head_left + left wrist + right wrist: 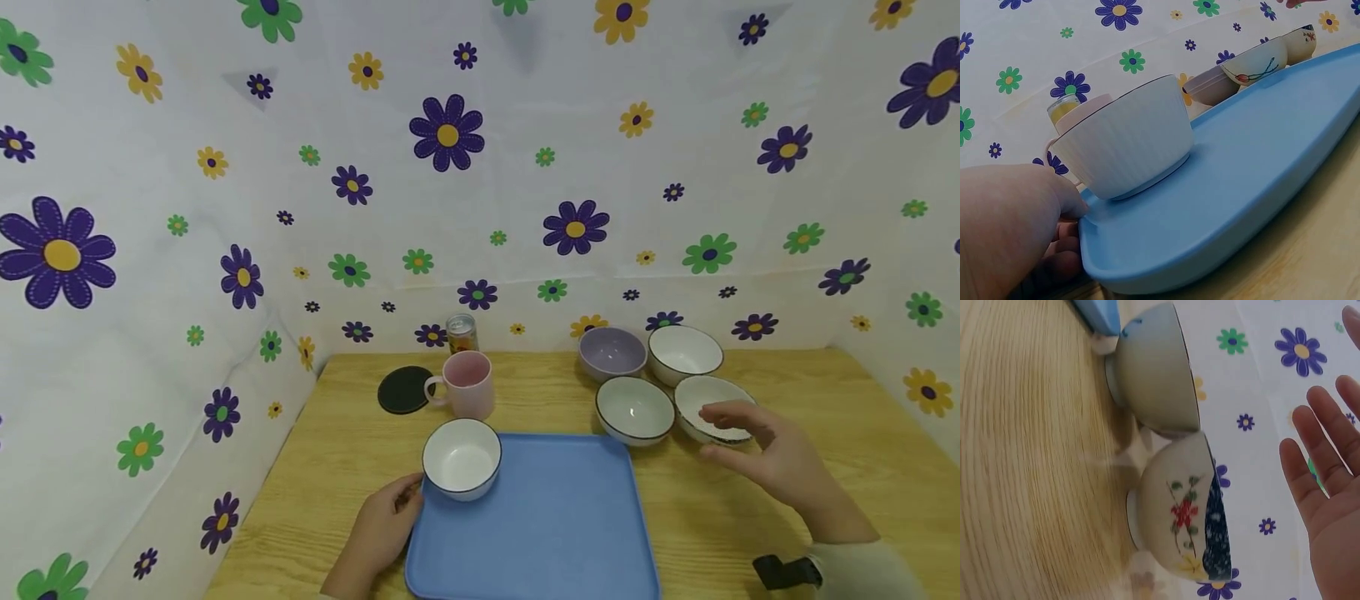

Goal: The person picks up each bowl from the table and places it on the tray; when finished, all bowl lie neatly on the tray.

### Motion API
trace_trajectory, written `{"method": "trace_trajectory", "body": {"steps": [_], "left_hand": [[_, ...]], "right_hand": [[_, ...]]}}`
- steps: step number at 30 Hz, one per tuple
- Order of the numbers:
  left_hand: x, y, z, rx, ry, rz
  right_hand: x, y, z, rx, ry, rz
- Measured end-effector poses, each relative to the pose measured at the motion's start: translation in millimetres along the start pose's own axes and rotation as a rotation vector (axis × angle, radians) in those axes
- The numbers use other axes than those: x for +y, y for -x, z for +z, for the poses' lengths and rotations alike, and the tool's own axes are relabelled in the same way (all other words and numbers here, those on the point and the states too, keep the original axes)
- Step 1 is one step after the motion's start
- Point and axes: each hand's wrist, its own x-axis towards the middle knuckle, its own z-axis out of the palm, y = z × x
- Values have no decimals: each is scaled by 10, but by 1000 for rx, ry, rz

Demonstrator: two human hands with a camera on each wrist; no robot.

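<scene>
A blue tray (pixel 555 533) lies on the table, and a white ribbed bowl (pixel 462 458) with a dark rim stands in its far left corner. My left hand (pixel 384 523) holds the tray's left edge beside that bowl. In the left wrist view the thumb (pixel 1069 203) lies at the tray's rim, with the other fingers bent outside it. Over the flower-painted bowl (pixel 1179 512) at the right, my right hand (pixel 776 454) hovers with fingers spread. The right wrist view shows the palm apart from this bowl, holding nothing.
Left of it stands another bowl (pixel 636 408); a purple bowl (pixel 612 353) and a white bowl (pixel 685 353) sit behind. Beyond the tray are a pink mug (pixel 471 387), a can (pixel 462 332) and a black round coaster (pixel 405 390). Flowered cloth (pixel 510 208) hangs behind.
</scene>
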Motion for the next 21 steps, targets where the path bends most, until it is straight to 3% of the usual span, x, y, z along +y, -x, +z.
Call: {"method": "trace_trajectory", "body": {"steps": [12,21], "left_hand": [[-29,-32,3,-1,-4,-1],[-37,-27,5,4,-16,-4]], "right_hand": [[173,0,-259,16,145,241],[368,-72,-301,-96,155,437]]}}
